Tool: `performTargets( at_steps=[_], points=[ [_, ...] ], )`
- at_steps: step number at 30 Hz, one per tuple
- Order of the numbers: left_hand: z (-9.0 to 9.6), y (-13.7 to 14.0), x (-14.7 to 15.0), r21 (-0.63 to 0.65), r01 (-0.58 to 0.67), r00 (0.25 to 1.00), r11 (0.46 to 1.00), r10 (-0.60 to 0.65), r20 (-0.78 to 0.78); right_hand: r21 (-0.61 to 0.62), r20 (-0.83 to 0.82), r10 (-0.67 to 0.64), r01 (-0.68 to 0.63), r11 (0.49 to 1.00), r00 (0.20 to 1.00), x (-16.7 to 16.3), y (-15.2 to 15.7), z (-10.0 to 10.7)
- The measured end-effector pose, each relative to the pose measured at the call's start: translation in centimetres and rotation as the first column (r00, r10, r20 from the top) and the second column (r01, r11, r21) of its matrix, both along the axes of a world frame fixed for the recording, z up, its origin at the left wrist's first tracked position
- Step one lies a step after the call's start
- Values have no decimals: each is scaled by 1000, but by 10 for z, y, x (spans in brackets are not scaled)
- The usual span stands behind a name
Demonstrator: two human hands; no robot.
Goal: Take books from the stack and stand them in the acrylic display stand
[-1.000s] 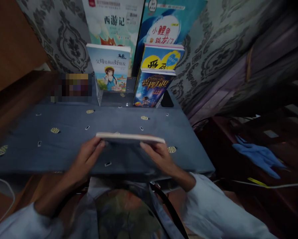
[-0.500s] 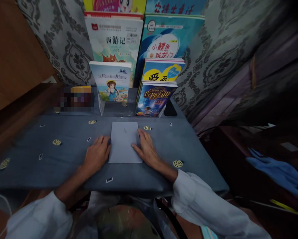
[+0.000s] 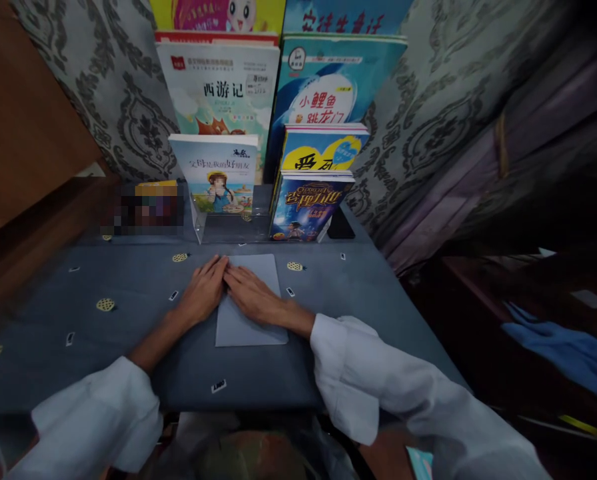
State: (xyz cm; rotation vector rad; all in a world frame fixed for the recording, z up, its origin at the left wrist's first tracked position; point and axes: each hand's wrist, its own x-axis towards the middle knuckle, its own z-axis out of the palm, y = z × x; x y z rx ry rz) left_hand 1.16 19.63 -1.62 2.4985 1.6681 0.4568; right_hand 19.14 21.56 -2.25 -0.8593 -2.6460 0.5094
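Observation:
A thin pale grey booklet (image 3: 252, 335) lies closed on the dark blue-grey tablecloth (image 3: 143, 280) in front of me. My left hand (image 3: 203, 291) rests flat along its upper left edge, fingers stretched out and pointing away from me. Across the booklet's upper left part lies my right hand (image 3: 251, 295), also flat, with its fingertips meeting those of my left hand. Neither hand grips anything. Much of the booklet's upper face is hidden under my right hand.
Behind the booklet, a clear acrylic stand (image 3: 213, 230) holds several upright children's books (image 3: 308, 207). A dark flat object (image 3: 340, 225) lies right of it. A blurred colourful item (image 3: 153, 203) sits at the back left. Patterned curtains (image 3: 443, 93) hang behind; a blue cloth (image 3: 563, 347) lies off to the right.
My right hand has moved left from the booklet's right edge, across its face, to meet my left hand. My left hand has shifted slightly toward the top left corner.

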Motion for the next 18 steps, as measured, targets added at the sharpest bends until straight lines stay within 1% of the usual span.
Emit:
performTargets(
  at_steps=[2, 4, 8, 10, 13, 18],
  points=[
    [-1, 0, -2, 11, -1, 1000, 1000, 0, 22, 7, -6, 22, -22, 1000, 1000, 0, 11, -2],
    [0, 0, -3, 10, -13, 1000, 1000, 13, 19, 13, -3, -2, 2, 1000, 1000, 8, 22, -5],
    [3, 0, 0, -16, -22, 1000, 1000, 22, 1, 24, 2, -172, 172, 985, 985, 44, 37, -10],
    [4, -1, 0, -31, -23, 1000, 999, 23, -8, 25, 3, -234, 234, 972, 972, 63, 39, -11],
    [3, -1, 0, -39, -5, 999, 999, 4, -35, 36, 6, -254, 253, 967, 967, 81, 36, -11],
    [1, 0, -5, -82, 70, 990, 994, -79, -113, 57, 49, -281, 278, 959, 959, 81, 29, -10]
  ],
)
